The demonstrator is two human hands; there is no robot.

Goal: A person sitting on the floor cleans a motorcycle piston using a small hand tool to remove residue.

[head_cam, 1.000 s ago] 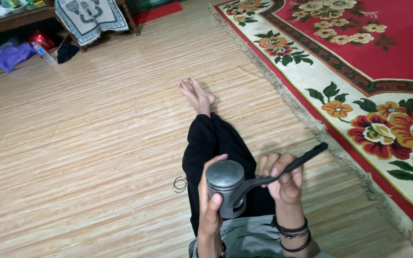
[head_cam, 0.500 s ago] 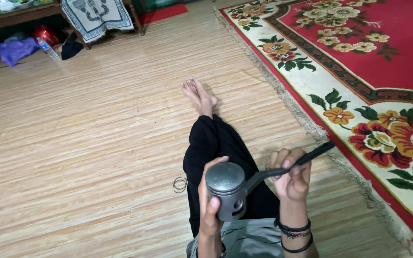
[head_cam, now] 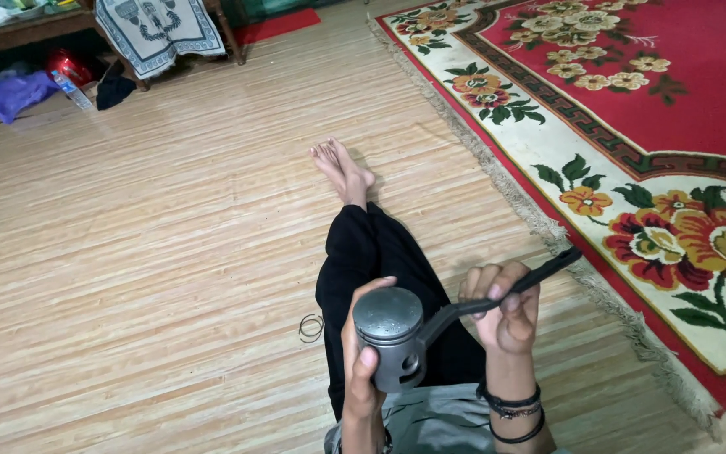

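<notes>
Left hand (head_cam: 361, 370) wraps the grey piston (head_cam: 390, 336) upright over the lap, probably to steady it, while the right hand (head_cam: 504, 311) closes round a dark tool (head_cam: 497, 294) meeting its side, thin rings (head_cam: 311, 327) on the floor just left, blue bag (head_cam: 12, 92) far off.

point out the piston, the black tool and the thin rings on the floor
piston (head_cam: 388, 315), head view, its flat round crown
black tool (head_cam: 548, 271), head view, handle past the right hand
rings (head_cam: 311, 327), head view, wire loop on the floor
</notes>
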